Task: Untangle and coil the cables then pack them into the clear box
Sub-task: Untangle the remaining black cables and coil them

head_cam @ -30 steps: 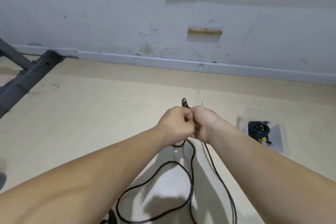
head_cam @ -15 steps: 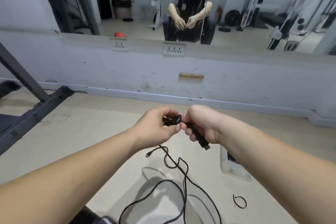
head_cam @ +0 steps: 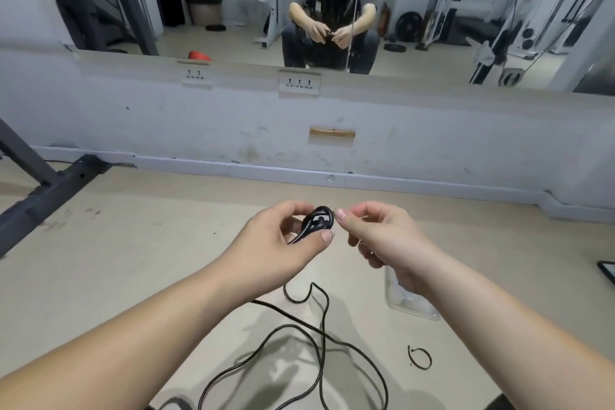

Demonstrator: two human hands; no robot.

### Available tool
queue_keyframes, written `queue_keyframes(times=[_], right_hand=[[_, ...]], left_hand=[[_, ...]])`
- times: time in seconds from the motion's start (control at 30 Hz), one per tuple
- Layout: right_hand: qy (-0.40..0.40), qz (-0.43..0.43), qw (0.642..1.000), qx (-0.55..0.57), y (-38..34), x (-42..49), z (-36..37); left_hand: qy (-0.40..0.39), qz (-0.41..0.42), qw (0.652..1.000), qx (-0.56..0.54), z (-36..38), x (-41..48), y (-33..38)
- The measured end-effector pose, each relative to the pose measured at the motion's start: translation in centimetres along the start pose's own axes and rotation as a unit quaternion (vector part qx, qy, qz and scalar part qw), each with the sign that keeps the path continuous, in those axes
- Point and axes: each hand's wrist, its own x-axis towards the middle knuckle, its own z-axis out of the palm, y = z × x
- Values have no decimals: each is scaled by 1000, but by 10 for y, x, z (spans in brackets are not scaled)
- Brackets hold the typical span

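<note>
My left hand [head_cam: 279, 243] holds a small, tight coil of the black cable [head_cam: 318, 222] between thumb and fingers, above the floor. My right hand [head_cam: 376, 236] has curled fingers, and its thumb and forefinger tips pinch at the coil's right edge. The rest of the cable [head_cam: 321, 339] hangs from my left hand and lies in loose crossing loops on the floor below. The clear box [head_cam: 411, 308] stands on the floor under my right wrist, mostly hidden by the forearm, so its contents do not show.
A small black ring-shaped tie [head_cam: 420, 357] lies on the floor right of the loops. A dark flat object [head_cam: 608, 271] sits at the right edge. A dark metal rack base [head_cam: 50, 190] runs along the left. Ahead are a wall and a mirror [head_cam: 332, 10].
The view has tilted up to the mirror. The black plug my right hand gripped is out of sight. My right fingertips now meet the small coil held by my left hand.
</note>
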Motion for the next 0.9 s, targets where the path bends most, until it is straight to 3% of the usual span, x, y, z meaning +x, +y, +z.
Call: queue_keyframes(times=[0.1, 0.27, 0.43, 0.53, 0.6, 0.77, 0.9], right_hand=[[-21, -28, 999, 15, 0, 6, -7], [-44, 7, 997, 64, 6, 20, -18], [-83, 24, 994, 62, 6, 31, -14], [-60, 12, 997, 42, 4, 34, -6], [-58, -3, 997, 59, 1, 34, 1], [-66, -52, 992, -94, 4, 30, 14], [-104, -68, 988, -86, 3, 23, 22]], left_hand=[[-15, 5, 1000, -25, -3, 5, 1], [-41, -8, 998, -51, -1, 18, 1], [-78, 48, 996, 23, 5, 24, -4], [-51, 62, 992, 96, 4, 29, -8], [-74, 68, 992, 80, 6, 29, -9], [-83, 84, 991, 70, 12, 27, -13], [-108, 81, 988, 71, 16, 20, -12]])
